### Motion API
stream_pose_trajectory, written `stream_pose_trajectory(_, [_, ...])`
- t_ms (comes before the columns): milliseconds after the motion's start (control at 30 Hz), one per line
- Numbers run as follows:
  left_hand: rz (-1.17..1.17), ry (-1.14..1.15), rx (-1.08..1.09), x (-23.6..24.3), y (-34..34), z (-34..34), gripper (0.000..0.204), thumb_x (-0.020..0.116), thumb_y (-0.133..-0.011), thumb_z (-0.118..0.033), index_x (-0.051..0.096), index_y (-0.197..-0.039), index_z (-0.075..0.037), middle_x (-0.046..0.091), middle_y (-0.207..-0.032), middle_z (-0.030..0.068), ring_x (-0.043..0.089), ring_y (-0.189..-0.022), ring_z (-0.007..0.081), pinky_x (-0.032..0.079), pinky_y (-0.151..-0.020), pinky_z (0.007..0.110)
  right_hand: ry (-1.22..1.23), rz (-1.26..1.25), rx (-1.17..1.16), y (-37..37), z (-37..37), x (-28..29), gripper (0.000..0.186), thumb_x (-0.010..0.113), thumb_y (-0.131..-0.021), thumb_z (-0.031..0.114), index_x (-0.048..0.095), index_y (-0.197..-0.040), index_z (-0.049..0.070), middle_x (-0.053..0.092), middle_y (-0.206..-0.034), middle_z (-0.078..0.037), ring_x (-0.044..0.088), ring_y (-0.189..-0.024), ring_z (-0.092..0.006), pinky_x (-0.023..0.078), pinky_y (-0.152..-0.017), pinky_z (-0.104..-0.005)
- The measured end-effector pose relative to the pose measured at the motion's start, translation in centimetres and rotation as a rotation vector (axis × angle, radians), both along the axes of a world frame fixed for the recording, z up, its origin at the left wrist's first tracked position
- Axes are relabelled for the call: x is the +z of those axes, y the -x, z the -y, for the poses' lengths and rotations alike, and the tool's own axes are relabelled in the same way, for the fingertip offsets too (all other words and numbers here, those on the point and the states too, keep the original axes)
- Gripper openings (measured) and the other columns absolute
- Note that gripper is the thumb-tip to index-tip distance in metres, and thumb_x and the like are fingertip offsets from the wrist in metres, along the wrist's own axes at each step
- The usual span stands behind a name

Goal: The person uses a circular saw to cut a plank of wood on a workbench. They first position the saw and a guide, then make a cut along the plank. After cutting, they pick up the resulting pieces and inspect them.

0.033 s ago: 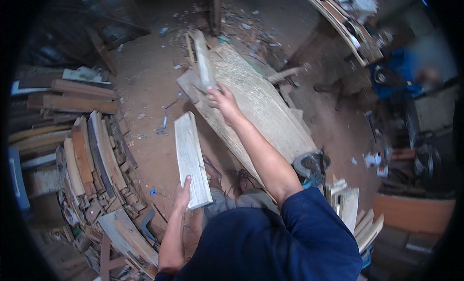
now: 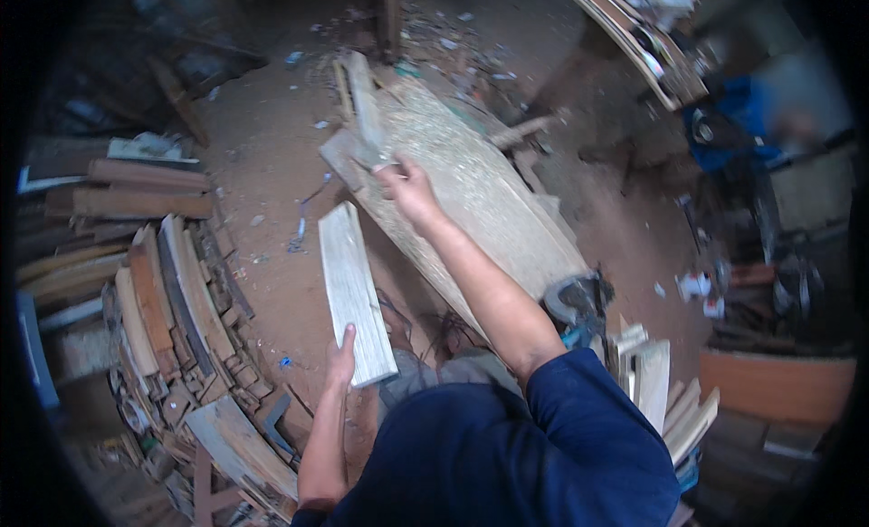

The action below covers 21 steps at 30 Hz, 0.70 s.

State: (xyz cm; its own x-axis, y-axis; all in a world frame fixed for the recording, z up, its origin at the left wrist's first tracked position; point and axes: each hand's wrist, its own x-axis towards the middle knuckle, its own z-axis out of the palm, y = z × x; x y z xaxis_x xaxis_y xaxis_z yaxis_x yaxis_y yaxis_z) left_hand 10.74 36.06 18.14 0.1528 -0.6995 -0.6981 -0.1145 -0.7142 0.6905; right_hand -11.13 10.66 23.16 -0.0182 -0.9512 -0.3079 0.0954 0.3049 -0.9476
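Observation:
My left hand (image 2: 342,357) grips the lower right-hand corner area of a pale wooden board (image 2: 351,287), thumb laid across its face. The board is tilted, its far end pointing away beside the table's left edge. Over the left side of a wood-topped table (image 2: 489,201), my right hand (image 2: 409,194) is closed, with its fingers bent together. Something small and pale shows at its fingertips, too blurred to name. Just beyond those fingers lies a long, narrow wooden strip (image 2: 365,101), its near end close to the hand. A flat wood piece (image 2: 342,156) juts from the table's left edge.
Stacked boards and offcuts (image 2: 172,292) fill the left side. A dark power tool (image 2: 579,301) stands at the table's near right corner, with cut boards (image 2: 647,373) beside it. A post (image 2: 389,24) rises at the far end. Scraps litter the floor; another person (image 2: 797,119) is blurred at right.
My right hand has drawn slightly back from the near end of the narrow strip. My left hand still holds the board. The whole view has shifted a little.

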Motion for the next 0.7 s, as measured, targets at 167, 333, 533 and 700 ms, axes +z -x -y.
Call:
stream_pose_trajectory(167, [-0.036, 0.243, 0.028, -6.5, 6.9, 2.6, 0.054, 0.055, -0.103, -0.034, 0.056, -0.130, 0.012, 0.065, -0.123, 0.0200, 0.062, -0.112, 0.0261, 0.047, -0.098, 0.037, 0.068, -0.255, 0.169, 6.6, -16.3, -5.6, 0.042, 0.068, -0.095, 0.028, 0.063, -0.123, -0.003, 0.070, -0.106, -0.013, 0.065, -0.093, -0.0179, 0.052, -0.083, -0.0307])
stream_pose_trajectory(333, [0.081, 0.246, 0.006, -14.3, 15.2, 6.1, 0.056, 0.052, -0.103, -0.037, 0.055, -0.129, 0.013, 0.065, -0.122, 0.0232, 0.062, -0.112, 0.0300, 0.046, -0.098, 0.038, -0.548, 0.149, -0.312, 17.0, -30.0, -7.4, 0.042, 0.063, -0.098, 0.030, 0.061, -0.125, -0.002, 0.069, -0.102, -0.013, 0.066, -0.083, -0.0173, 0.055, -0.070, -0.0280])
stream_pose_trajectory(533, [0.726, 0.252, -0.425, -16.8, 22.5, 5.8, 0.076, 0.058, -0.095, -0.049, 0.044, -0.141, 0.010, 0.048, -0.140, 0.0317, 0.045, -0.132, 0.0416, 0.032, -0.113, 0.045, -0.470, 0.580, -0.830, 23.9, -37.2, -8.2, 0.063, 0.052, -0.099, 0.056, 0.048, -0.130, 0.001, 0.066, -0.109, -0.017, 0.067, -0.083, -0.0230, 0.056, -0.077, -0.0368])
stream_pose_trajectory(700, [0.148, 0.165, -0.765, -12.8, 33.9, 5.1, 0.093, 0.054, -0.092, -0.068, 0.044, -0.140, 0.011, 0.044, -0.145, 0.0318, 0.047, -0.134, 0.0390, 0.036, -0.112, 0.042, -0.277, 0.801, -0.778, 25.4, -36.7, -12.8, 0.051, 0.051, -0.102, 0.047, 0.052, -0.121, 0.000, 0.064, -0.112, -0.016, 0.063, -0.091, -0.0254, 0.051, -0.083, -0.0392])
